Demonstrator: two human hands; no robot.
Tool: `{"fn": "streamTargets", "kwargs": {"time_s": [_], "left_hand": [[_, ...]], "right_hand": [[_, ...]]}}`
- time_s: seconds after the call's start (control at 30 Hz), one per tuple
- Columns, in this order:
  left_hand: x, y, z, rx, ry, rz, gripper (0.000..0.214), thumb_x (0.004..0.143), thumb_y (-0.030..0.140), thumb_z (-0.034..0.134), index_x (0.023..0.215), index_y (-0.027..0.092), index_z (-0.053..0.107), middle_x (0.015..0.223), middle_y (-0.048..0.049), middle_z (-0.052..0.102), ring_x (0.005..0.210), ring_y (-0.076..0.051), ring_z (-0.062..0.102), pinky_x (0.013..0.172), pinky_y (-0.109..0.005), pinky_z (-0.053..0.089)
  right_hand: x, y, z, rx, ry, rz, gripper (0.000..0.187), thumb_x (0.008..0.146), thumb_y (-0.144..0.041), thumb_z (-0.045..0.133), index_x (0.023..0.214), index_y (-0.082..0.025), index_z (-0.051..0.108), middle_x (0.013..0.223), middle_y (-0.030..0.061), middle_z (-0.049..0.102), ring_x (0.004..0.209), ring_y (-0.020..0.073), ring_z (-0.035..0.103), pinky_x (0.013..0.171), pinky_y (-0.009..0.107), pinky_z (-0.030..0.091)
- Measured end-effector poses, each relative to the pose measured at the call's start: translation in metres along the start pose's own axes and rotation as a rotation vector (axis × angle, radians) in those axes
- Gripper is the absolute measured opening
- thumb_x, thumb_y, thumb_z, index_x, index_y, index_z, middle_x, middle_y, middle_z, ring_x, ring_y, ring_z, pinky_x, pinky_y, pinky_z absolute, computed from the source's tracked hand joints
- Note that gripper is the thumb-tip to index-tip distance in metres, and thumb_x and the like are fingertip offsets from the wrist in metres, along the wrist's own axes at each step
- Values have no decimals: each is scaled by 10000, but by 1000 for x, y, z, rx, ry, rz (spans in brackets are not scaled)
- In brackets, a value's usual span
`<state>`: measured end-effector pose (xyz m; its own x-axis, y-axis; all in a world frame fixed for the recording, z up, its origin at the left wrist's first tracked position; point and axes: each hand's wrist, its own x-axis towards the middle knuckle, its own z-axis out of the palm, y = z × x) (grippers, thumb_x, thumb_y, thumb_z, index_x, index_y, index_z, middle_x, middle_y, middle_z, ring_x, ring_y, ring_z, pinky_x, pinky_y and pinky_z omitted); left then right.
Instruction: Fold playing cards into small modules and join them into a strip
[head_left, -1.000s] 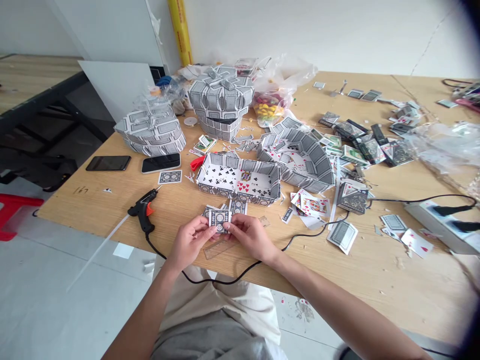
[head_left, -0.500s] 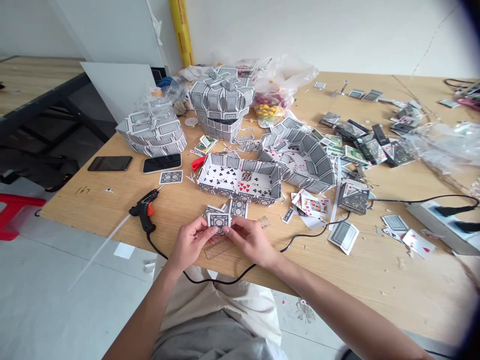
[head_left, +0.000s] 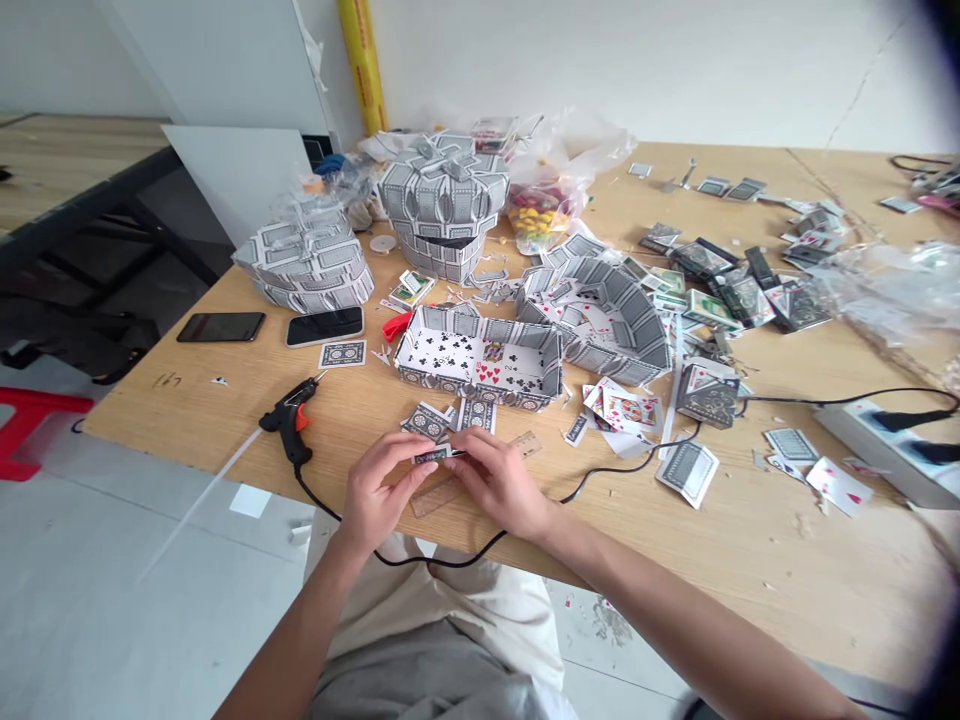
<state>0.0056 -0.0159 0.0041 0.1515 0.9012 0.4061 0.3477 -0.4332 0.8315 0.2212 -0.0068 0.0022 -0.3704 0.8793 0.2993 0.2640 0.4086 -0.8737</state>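
Between my fingertips is a playing card, now seen as a narrow, folded-looking strip. My left hand pinches its left end and my right hand its right end. Just beyond my fingers lie patterned card pieces. A clear ruler lies partly under my hands. Past these stands an open box made of playing cards, its floor showing clubs and hearts. To the left, a black hot glue gun with an orange trigger rests on the table, a glue stick in its back.
Two phones and a single card lie at left. Two lidded card boxes stand behind, with an open many-sided card tray right of centre. A black cord runs past my hands towards a power strip.
The card in my hands showed its patterned back broadly before; now it is turned or folded down to a narrow strip. My fingers have closed nearer over it.
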Motion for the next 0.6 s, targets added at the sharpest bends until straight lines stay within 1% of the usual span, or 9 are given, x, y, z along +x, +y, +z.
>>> {"fn": "streamTargets", "kwargs": {"time_s": [0.13,0.23,0.3,0.4,0.5,0.6], "left_hand": [[3,4,-1,43,26,71,237,960,207,773,1172,304,816,1115,-58,813,1053,-244,772,954,-398,636],[3,5,0,52,22,139,302,948,160,782,1194,331,819,1130,-48,806,1045,-225,776,947,-368,640],[2,4,1,62,12,171,328,940,145,790,1199,344,824,1138,-45,803,1022,-212,782,912,-341,650],[-2,0,3,81,-15,195,323,941,148,792,1183,358,836,1143,-47,806,981,-205,786,850,-324,665],[-5,-3,3,88,-39,223,341,945,127,778,1176,371,839,1164,-49,808,997,-209,782,871,-347,666],[-5,-2,3,102,-52,243,337,944,118,777,1164,365,838,1159,-50,809,1024,-218,776,902,-367,659]], "right_hand": [[-1,-5,-1,-34,-46,8,156,1083,-242,561,1199,-227,665,1069,109,704,982,256,673,853,382,560],[-1,-6,0,-15,-61,0,207,1040,-182,592,1230,-227,663,1125,119,709,1034,266,681,887,394,568],[-1,-5,1,7,-63,-18,231,1002,-148,619,1214,-226,667,1138,116,718,1050,268,688,905,396,569],[0,-4,2,47,-84,-15,239,962,-113,644,1172,-225,672,1123,99,751,1014,258,707,891,385,570],[-1,-4,3,58,-116,15,277,956,-91,634,1199,-220,663,1103,96,763,1001,259,713,881,383,568],[-3,-2,3,31,-143,-2,289,960,-71,604,1208,-214,648,1092,103,744,1018,269,692,899,400,561]]}}
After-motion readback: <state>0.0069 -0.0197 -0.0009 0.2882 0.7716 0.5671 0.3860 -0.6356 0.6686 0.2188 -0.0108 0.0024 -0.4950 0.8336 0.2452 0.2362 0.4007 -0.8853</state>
